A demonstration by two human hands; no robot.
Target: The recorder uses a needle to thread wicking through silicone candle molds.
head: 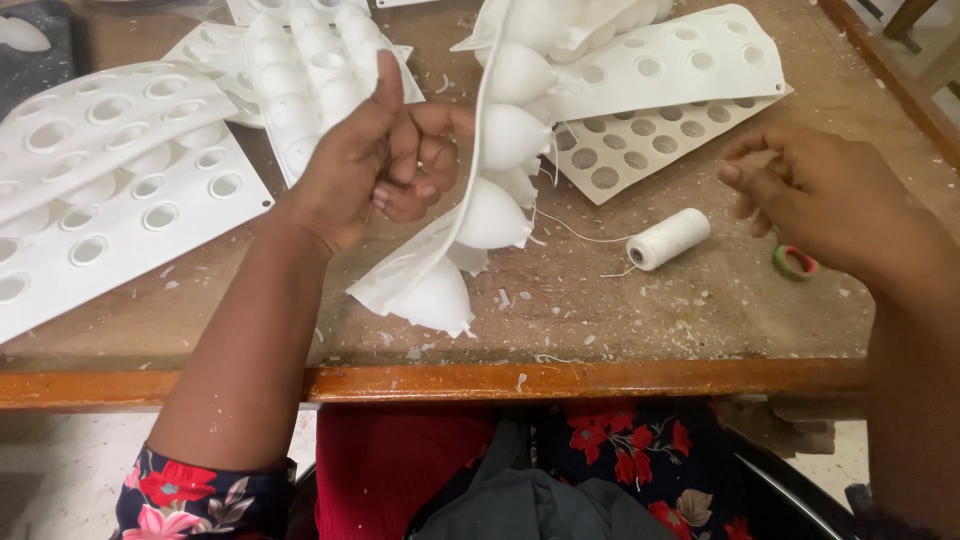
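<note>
The left hand (375,160) grips a white mould (470,215) by its edge, fingers curled shut on it, holding it tilted up off the table (600,320) so its pointed cups face right. The right hand (820,195) hovers apart, fingertips pinched narrow; whether it holds thread I cannot tell. A spool (668,238) lies between them, its thread running to the mould. The step looks like threading the cups; next calls for steady fingers at a tip
</note>
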